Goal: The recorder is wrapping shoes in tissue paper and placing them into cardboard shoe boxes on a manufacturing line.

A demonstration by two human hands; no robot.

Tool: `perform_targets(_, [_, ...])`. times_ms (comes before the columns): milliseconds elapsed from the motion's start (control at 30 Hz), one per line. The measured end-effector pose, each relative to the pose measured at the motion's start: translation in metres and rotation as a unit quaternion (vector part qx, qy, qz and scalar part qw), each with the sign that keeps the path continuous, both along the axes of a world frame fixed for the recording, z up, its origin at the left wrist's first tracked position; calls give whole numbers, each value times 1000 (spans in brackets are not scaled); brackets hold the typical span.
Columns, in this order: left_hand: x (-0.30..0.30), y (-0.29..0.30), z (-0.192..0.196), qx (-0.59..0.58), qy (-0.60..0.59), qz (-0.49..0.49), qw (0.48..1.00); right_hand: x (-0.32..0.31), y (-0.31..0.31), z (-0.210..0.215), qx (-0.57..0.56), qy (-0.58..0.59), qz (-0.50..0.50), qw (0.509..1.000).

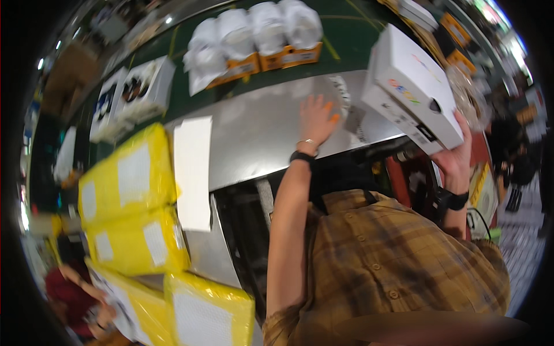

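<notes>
A white box (412,86) with colourful lettering and a dark round hole in its side is tilted at the right. My right hand (456,151) grips its lower near corner, fingers along the side. My left hand (317,120) reaches out over the metal table (248,132), slightly blurred, fingers spread and nothing in them. Orange covers show on some of its fingers. Just beyond and right of those fingers lies a clear printed plastic piece (341,95); whether they touch it I cannot tell.
Yellow-wrapped parcels (130,173) are stacked at the left, beside a white cardboard strip (193,173). Bagged white bundles on orange boxes (288,56) line the green surface at the back. Open white boxes (144,86) stand back left. A roll of clear tape (464,95) sits right of the box.
</notes>
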State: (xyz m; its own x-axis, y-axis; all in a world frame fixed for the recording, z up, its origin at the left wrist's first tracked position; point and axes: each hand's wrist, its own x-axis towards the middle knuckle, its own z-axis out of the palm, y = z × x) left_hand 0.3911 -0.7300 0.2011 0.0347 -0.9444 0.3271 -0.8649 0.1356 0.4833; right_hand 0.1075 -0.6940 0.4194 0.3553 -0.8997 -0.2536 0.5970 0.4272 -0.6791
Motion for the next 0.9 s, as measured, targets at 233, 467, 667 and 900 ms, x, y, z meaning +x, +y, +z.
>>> perform_targets(233, [0, 3, -9, -5, -30, 12, 999, -10, -8, -21, 10, 29, -198, 980])
perform_targets(467, [0, 2, -4, 25, -61, -41, 997, -24, -16, -34, -100, -52, -199, 973])
perform_targets(667, [-7, 7, -3, 40, -73, -32, 996, -63, -15, -38, -119, -56, -245, 961])
perform_targets(900, [-3, 8, 5, 64, -57, -48, 995, -91, -6, -43, -163, -45, -316, 933])
